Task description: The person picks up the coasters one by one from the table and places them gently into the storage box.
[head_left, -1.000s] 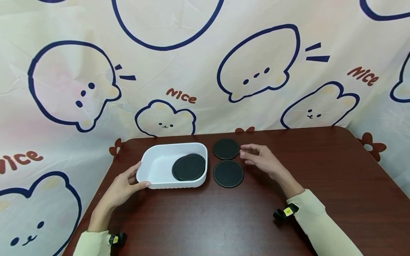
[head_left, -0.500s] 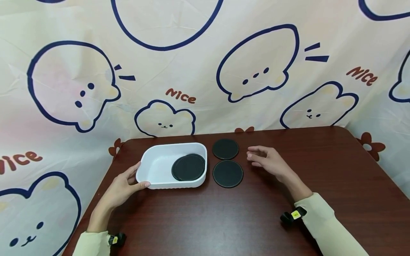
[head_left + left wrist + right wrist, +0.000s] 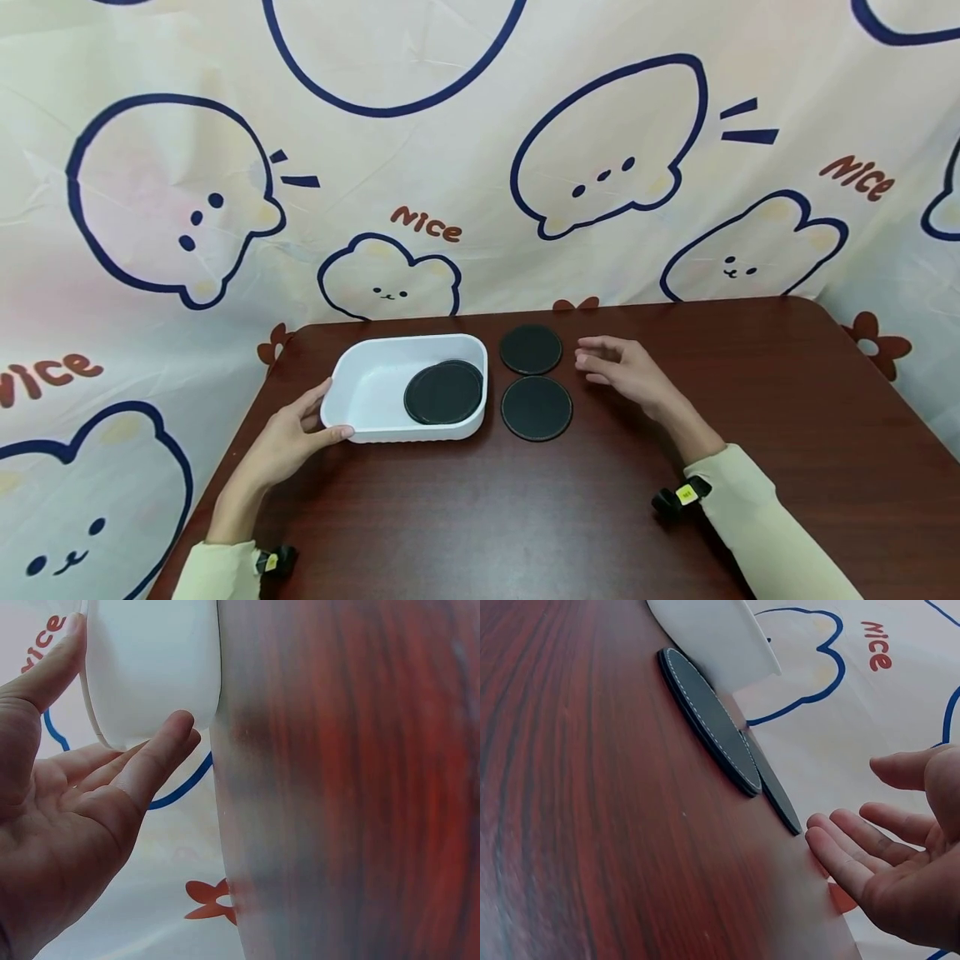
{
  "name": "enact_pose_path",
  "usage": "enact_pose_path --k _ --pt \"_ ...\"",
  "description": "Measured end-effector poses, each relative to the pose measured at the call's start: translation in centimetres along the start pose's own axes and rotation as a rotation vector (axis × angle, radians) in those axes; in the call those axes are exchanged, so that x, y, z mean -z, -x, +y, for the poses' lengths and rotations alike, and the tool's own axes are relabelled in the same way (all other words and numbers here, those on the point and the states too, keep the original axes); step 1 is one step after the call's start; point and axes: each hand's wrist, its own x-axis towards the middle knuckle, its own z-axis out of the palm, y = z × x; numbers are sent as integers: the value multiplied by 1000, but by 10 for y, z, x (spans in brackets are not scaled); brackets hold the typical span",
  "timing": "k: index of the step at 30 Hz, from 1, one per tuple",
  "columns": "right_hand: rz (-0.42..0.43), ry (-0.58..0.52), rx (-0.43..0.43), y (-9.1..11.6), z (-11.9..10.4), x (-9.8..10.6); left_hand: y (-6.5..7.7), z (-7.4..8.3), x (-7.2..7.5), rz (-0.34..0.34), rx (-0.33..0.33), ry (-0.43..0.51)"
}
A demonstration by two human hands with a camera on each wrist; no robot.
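Note:
In the head view, a white plastic bin [image 3: 375, 392] stands on the table, with round black coasters [image 3: 444, 392] overlapping at its right end. My left hand [image 3: 288, 433] holds the bin's left end, thumb at the front corner and fingers along the outer wall; the left wrist view shows this hand [image 3: 97, 780] against the white wall [image 3: 154, 667]. Right of the bin lie two stitched coasters, a far one [image 3: 531, 349] and a near one [image 3: 536, 408]. My right hand [image 3: 630, 373] hovers just right of the far coaster, holding nothing, fingers loosely bent [image 3: 855, 855].
The dark brown wooden table [image 3: 480, 517] runs back to a cloth backdrop [image 3: 480, 167] printed with cartoon bears. Camera bands [image 3: 684, 496] sit on both wrists.
My right hand has drawn slightly to the right, away from the far coaster. The left hand, the bin and the coasters stay where they were.

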Motion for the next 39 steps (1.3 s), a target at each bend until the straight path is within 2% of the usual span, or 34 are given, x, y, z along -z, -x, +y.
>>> enact_pose_path --k 6,13,20,32,39 --pt "-5 33 16 -2 1 -5 0 1 0 -1 -1 8" --pt "-4 177 29 -4 3 -14 1 1 0 -2 -1 8" --pt "-55 247 83 -6 1 -26 0 1 0 -5 -4 4" --pt "-47 296 132 -7 -2 -50 0 0 1 -8 4 -2" --pt "-74 343 124 -8 -5 -54 -1 -1 2 -5 -3 4"
